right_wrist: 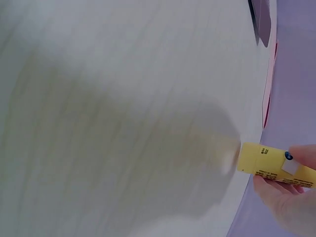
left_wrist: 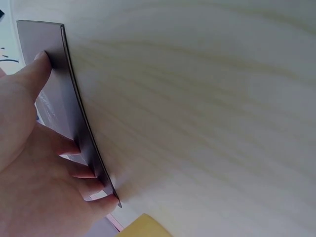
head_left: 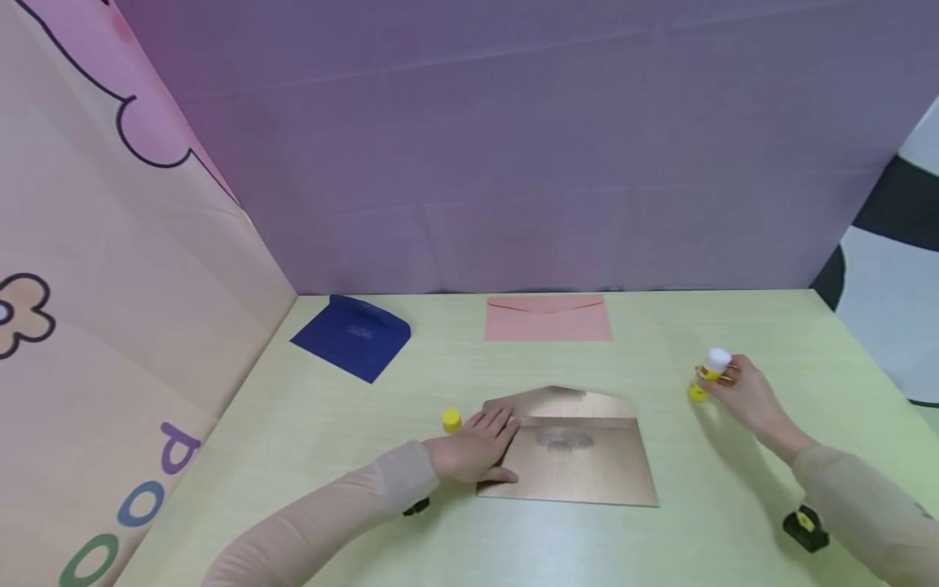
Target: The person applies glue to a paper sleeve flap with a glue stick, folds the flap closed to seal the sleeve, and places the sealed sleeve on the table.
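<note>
A brown envelope lies on the table with its flap unfolded toward the back and a shiny smear below the fold. My left hand rests on its left side, fingers spread and fairly straight; the left wrist view shows the thumb and fingertips on the envelope. Off to the right, my right hand grips a yellow glue stick with a white top, held upright at the table surface. In the right wrist view the glue stick's yellow base is toward the table. A yellow cap stands beside the left hand.
Toward the back left lies a dark blue envelope, its flap partly raised. A pink envelope lies near the table's back edge. A purple cloth wall rises behind the table, and a printed panel borders it on the left.
</note>
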Motion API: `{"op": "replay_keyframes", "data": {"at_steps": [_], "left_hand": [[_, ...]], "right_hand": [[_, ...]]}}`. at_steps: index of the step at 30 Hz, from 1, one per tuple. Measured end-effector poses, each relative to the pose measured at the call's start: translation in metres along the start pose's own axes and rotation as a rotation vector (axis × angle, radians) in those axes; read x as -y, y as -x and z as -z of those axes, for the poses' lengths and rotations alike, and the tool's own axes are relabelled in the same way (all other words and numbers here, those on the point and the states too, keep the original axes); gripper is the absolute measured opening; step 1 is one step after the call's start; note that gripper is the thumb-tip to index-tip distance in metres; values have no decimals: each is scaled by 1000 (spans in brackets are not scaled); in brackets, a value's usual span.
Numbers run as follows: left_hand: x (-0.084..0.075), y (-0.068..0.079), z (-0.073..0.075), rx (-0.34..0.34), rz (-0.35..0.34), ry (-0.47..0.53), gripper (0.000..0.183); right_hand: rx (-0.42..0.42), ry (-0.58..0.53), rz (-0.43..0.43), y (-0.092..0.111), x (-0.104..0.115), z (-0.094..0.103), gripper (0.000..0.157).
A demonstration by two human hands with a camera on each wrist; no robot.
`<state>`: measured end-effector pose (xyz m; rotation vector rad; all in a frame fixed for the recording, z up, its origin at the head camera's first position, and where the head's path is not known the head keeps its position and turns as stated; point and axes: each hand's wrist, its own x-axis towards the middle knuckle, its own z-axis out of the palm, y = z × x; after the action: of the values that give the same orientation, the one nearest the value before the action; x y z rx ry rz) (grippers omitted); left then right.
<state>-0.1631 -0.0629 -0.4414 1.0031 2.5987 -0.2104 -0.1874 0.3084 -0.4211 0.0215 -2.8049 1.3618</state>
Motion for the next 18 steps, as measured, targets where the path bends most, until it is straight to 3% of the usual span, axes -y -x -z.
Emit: {"op": "replay_keyframes", "data": {"at_steps": [18], "left_hand": [[0,-2,-1,-1,-1,-3,78]], "right_hand": [[33,-3,-60,1,-6,3,61]]}}
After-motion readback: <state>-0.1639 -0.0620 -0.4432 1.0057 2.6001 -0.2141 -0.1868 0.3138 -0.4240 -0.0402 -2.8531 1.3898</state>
